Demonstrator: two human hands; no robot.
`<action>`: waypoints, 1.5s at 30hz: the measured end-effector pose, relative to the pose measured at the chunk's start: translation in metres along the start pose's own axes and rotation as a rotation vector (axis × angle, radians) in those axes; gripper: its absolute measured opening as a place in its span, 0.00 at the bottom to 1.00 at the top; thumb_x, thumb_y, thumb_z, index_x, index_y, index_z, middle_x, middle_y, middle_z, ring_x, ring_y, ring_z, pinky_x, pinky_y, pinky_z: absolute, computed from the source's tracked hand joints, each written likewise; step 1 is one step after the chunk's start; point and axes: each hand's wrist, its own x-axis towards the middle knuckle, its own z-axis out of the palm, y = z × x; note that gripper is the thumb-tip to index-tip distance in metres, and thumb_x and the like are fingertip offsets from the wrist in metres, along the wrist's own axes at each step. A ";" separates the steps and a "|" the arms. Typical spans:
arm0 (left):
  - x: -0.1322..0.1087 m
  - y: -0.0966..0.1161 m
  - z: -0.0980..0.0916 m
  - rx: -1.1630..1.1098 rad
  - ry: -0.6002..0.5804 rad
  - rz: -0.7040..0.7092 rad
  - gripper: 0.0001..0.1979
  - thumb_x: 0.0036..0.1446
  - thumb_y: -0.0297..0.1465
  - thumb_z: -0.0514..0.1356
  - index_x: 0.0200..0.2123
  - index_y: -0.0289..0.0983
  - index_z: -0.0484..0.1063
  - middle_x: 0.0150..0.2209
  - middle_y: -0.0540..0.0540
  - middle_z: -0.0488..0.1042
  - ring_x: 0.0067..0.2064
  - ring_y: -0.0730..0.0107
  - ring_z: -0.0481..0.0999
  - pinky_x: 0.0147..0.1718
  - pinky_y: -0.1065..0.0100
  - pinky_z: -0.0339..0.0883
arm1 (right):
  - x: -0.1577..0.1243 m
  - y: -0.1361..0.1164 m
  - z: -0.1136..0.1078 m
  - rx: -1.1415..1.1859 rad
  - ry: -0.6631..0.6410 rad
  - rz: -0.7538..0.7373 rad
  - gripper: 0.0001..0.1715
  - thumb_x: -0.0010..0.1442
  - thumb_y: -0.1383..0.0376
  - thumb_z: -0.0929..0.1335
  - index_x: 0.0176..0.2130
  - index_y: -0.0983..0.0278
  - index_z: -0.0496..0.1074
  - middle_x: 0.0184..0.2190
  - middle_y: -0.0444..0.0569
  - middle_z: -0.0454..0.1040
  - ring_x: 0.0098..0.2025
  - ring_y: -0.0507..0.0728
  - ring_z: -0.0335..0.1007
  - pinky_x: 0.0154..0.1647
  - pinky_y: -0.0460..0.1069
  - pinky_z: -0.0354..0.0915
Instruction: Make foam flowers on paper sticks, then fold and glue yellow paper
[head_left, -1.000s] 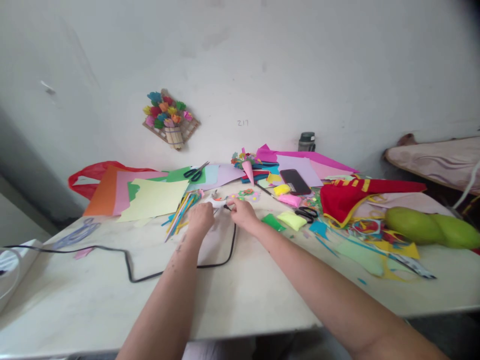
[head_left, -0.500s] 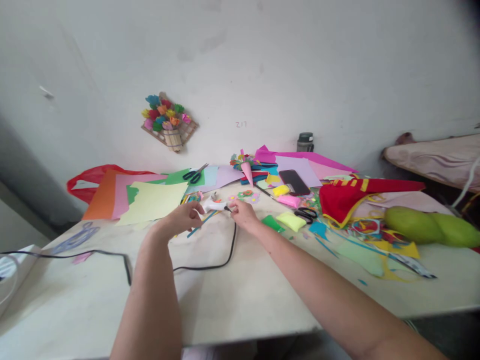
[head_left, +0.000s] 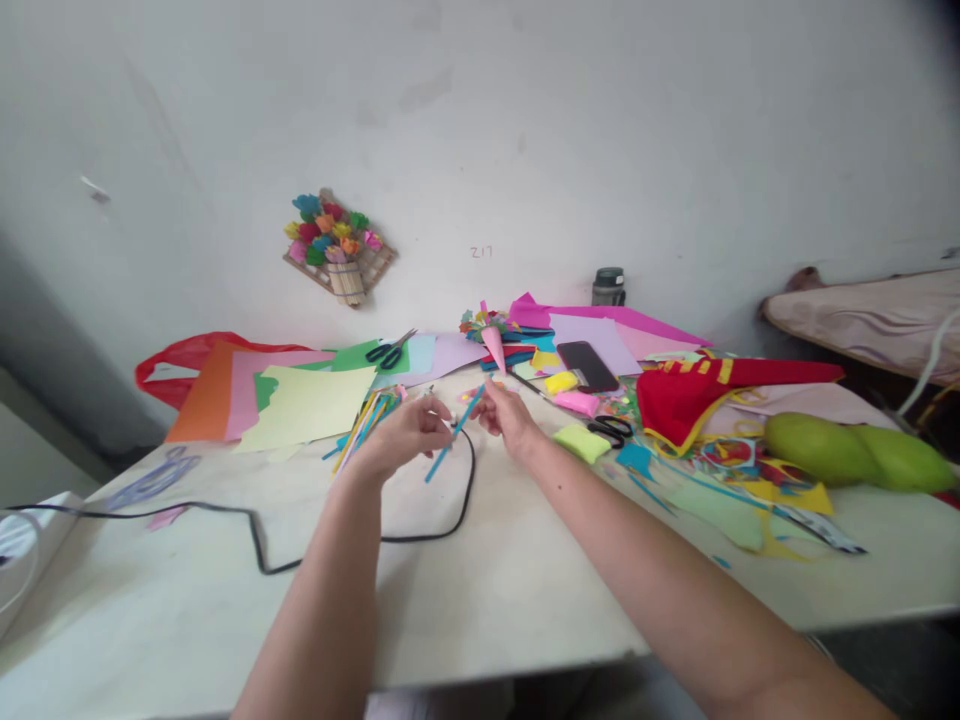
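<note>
One pale counter (head_left: 480, 590) is stretching across, and one black cord (head_left: 431, 538) is snaking along it, passing beneath the left forearm. Two green fruits (head_left: 821, 450) are lying at the right, touching. Two hands now: the left hand (head_left: 405, 437) is pinching, fingers clamping near the middle of one blue strip (head_left: 463, 421), which is slanting above the counter; the right hand (head_left: 508, 417) is curling its fingers beside the upper half, whether gripping I cannot tell. Two pairs of scissors (head_left: 400, 347) are resting apart; three packets (head_left: 583, 443) are lying near the right hand.
</note>
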 end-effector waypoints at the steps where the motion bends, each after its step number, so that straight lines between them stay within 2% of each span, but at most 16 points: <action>1: 0.004 -0.005 0.005 0.029 -0.032 -0.018 0.16 0.38 0.31 0.62 0.32 0.36 0.61 0.21 0.52 0.68 0.23 0.75 0.67 0.21 0.73 0.58 | 0.000 -0.002 -0.003 0.048 0.037 -0.013 0.21 0.50 0.51 0.62 0.29 0.67 0.68 0.16 0.42 0.65 0.13 0.45 0.50 0.12 0.42 0.40; 4: 0.011 -0.014 0.015 0.071 -0.122 -0.038 0.15 0.38 0.30 0.62 0.32 0.36 0.61 0.21 0.53 0.68 0.22 0.76 0.66 0.21 0.73 0.59 | 0.001 -0.004 -0.013 0.104 0.147 -0.054 0.16 0.44 0.55 0.68 0.24 0.67 0.67 0.12 0.38 0.58 0.12 0.43 0.46 0.11 0.42 0.37; 6: 0.012 -0.014 0.021 0.058 -0.143 -0.059 0.16 0.40 0.32 0.63 0.33 0.36 0.62 0.23 0.51 0.71 0.24 0.74 0.69 0.21 0.73 0.59 | 0.002 -0.004 -0.017 0.126 0.135 -0.045 0.15 0.43 0.56 0.69 0.23 0.67 0.67 0.12 0.37 0.58 0.11 0.43 0.46 0.11 0.42 0.37; 9: 0.012 -0.010 0.028 -0.071 -0.091 -0.075 0.17 0.45 0.40 0.61 0.35 0.35 0.65 0.30 0.44 0.74 0.30 0.71 0.72 0.23 0.72 0.61 | 0.000 -0.003 -0.016 0.135 0.005 -0.002 0.16 0.43 0.56 0.69 0.24 0.67 0.67 0.13 0.39 0.61 0.11 0.43 0.47 0.10 0.41 0.37; 12: 0.013 -0.010 0.031 -0.226 -0.027 -0.079 0.18 0.46 0.43 0.59 0.32 0.33 0.68 0.27 0.44 0.74 0.24 0.75 0.70 0.23 0.73 0.59 | -0.003 -0.002 -0.009 0.102 -0.142 0.038 0.16 0.42 0.56 0.70 0.25 0.68 0.69 0.13 0.38 0.62 0.11 0.42 0.45 0.10 0.42 0.36; 15: 0.016 -0.015 0.030 -0.275 0.012 -0.089 0.16 0.45 0.41 0.61 0.28 0.32 0.68 0.21 0.46 0.72 0.18 0.79 0.65 0.19 0.73 0.56 | -0.004 -0.002 -0.006 0.083 -0.190 0.069 0.16 0.42 0.57 0.70 0.26 0.68 0.69 0.12 0.37 0.61 0.10 0.41 0.42 0.11 0.42 0.35; 21: 0.017 -0.022 0.029 -0.279 -0.009 -0.142 0.14 0.46 0.38 0.61 0.29 0.32 0.69 0.22 0.45 0.73 0.18 0.77 0.67 0.19 0.74 0.58 | -0.001 0.001 -0.010 0.128 -0.085 0.081 0.15 0.38 0.60 0.72 0.23 0.67 0.66 0.12 0.37 0.61 0.10 0.42 0.45 0.10 0.41 0.36; 25: 0.022 -0.028 0.030 -0.471 -0.051 -0.140 0.15 0.50 0.39 0.58 0.32 0.32 0.70 0.21 0.46 0.72 0.20 0.78 0.68 0.19 0.75 0.58 | -0.003 -0.001 -0.009 0.121 -0.173 0.110 0.15 0.38 0.60 0.72 0.24 0.67 0.67 0.10 0.36 0.59 0.10 0.41 0.41 0.11 0.41 0.34; 30: 0.025 -0.032 0.033 -0.658 -0.074 -0.140 0.10 0.46 0.33 0.62 0.30 0.33 0.68 0.18 0.51 0.67 0.18 0.82 0.63 0.16 0.78 0.53 | -0.006 -0.004 -0.007 0.107 -0.226 0.134 0.16 0.40 0.58 0.71 0.24 0.68 0.68 0.10 0.35 0.56 0.10 0.41 0.41 0.11 0.41 0.34; 34: 0.024 -0.030 0.034 -0.667 -0.081 -0.163 0.09 0.45 0.31 0.63 0.27 0.33 0.66 0.18 0.52 0.66 0.17 0.83 0.62 0.15 0.79 0.52 | -0.005 -0.005 -0.009 0.131 -0.263 0.128 0.16 0.41 0.59 0.71 0.27 0.69 0.70 0.11 0.35 0.56 0.11 0.41 0.42 0.12 0.41 0.34; 38: 0.025 -0.030 0.033 -0.626 -0.027 -0.144 0.09 0.45 0.32 0.62 0.27 0.33 0.67 0.19 0.50 0.69 0.17 0.81 0.64 0.14 0.78 0.53 | -0.005 -0.005 -0.012 0.094 -0.325 0.091 0.16 0.43 0.58 0.69 0.29 0.69 0.70 0.12 0.35 0.57 0.11 0.42 0.42 0.12 0.41 0.35; 41: 0.026 -0.030 0.032 -0.571 -0.011 -0.136 0.08 0.45 0.32 0.62 0.26 0.33 0.67 0.19 0.49 0.70 0.16 0.81 0.64 0.14 0.77 0.54 | -0.004 -0.004 -0.012 -0.018 -0.267 0.068 0.15 0.44 0.58 0.69 0.26 0.68 0.69 0.11 0.35 0.56 0.11 0.42 0.41 0.12 0.42 0.36; 45: 0.026 -0.030 0.034 -0.502 0.024 -0.091 0.09 0.46 0.32 0.61 0.25 0.33 0.65 0.18 0.48 0.71 0.15 0.80 0.64 0.14 0.77 0.54 | 0.000 -0.001 -0.014 -0.179 -0.064 -0.022 0.16 0.43 0.57 0.69 0.19 0.67 0.65 0.10 0.36 0.56 0.12 0.43 0.43 0.12 0.42 0.39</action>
